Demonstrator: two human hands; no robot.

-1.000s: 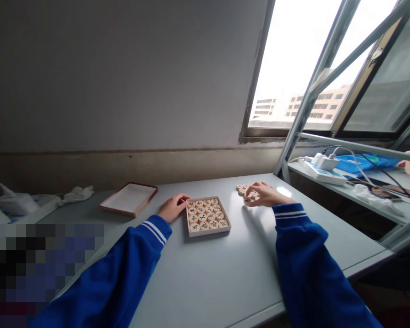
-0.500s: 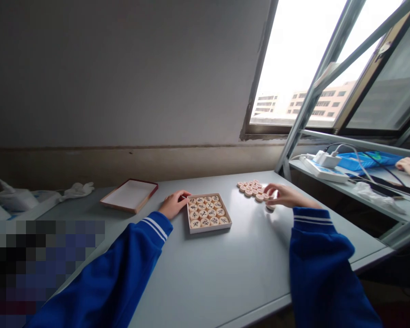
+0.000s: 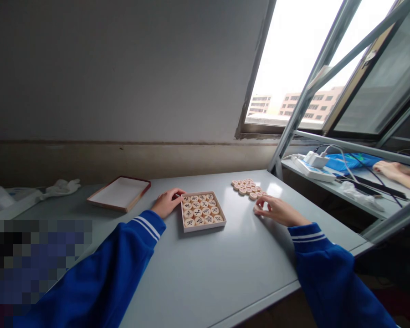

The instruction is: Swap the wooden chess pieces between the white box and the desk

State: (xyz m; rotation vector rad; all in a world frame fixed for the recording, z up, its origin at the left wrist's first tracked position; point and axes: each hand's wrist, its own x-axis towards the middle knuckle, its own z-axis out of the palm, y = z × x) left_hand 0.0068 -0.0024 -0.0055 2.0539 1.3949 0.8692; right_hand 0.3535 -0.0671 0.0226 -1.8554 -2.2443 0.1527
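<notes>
A shallow white-sided box (image 3: 205, 228) lies on the grey table (image 3: 198, 273), filled with rows of round wooden Chinese chess pieces (image 3: 207, 212) marked in black. My left hand (image 3: 166, 203) grips the box's upper left corner, thumb and fingers closed on its wall. To the right, my right hand (image 3: 283, 212) pinches one chess piece (image 3: 256, 210) low over the table. My fingers partly hide that piece and its marking. Just behind, a flat cluster of chess pieces with reddish marks (image 3: 244, 187) rests on the table.
An upturned box lid (image 3: 119, 191) with a white inside and red edge lies left of my left hand. Power strips, white adapters (image 3: 316, 159) and a blue tray (image 3: 348, 161) sit on the desk beyond the metal frame at right. Another person's hand (image 3: 391, 169) rests there.
My right hand has drawn a piece away from the cluster, toward me. My left hand stays at the box corner. The whole view has shifted slightly.
</notes>
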